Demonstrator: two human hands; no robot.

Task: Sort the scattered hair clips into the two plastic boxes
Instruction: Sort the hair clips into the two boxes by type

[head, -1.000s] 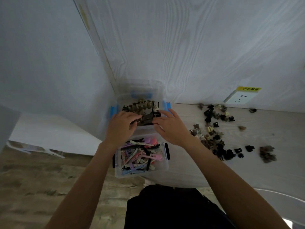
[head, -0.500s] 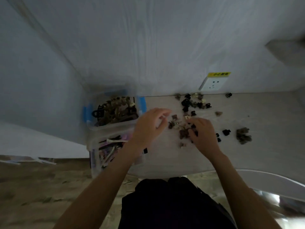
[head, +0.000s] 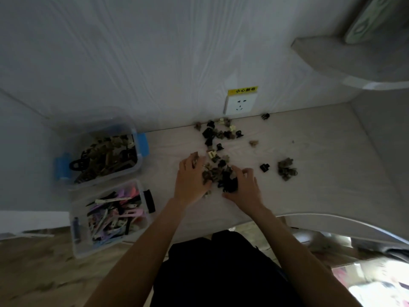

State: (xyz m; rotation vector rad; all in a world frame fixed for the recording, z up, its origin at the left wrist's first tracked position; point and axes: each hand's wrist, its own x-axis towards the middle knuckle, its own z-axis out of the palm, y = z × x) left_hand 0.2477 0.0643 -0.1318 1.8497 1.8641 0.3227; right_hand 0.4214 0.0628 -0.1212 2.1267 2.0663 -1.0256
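Note:
Small brown, black and cream claw clips [head: 218, 172] lie heaped on the pale table [head: 321, 151]. My left hand [head: 190, 182] curls around the heap's left side, with a brown clip at its fingertips. On the heap's right, my right hand [head: 245, 188] has fingers and thumb curled round black clips. More clips [head: 219, 131] are scattered toward the wall. At the left, the far clear box [head: 139, 167] with blue latches holds brown and black claw clips. The near clear box [head: 147, 220] with black latches holds pastel flat clips.
A brown clump of clips [head: 287, 169] and a lone black clip [head: 264, 167] lie right of my hands. Another black clip [head: 265, 116] sits by the wall under a white socket [head: 241, 104]. A shelf [head: 354, 60] juts out at upper right. The table's front edge runs close to my body.
Both hands left the far box and moved right onto the clip heap. They have since closed in on it from either side, and the view has swung right.

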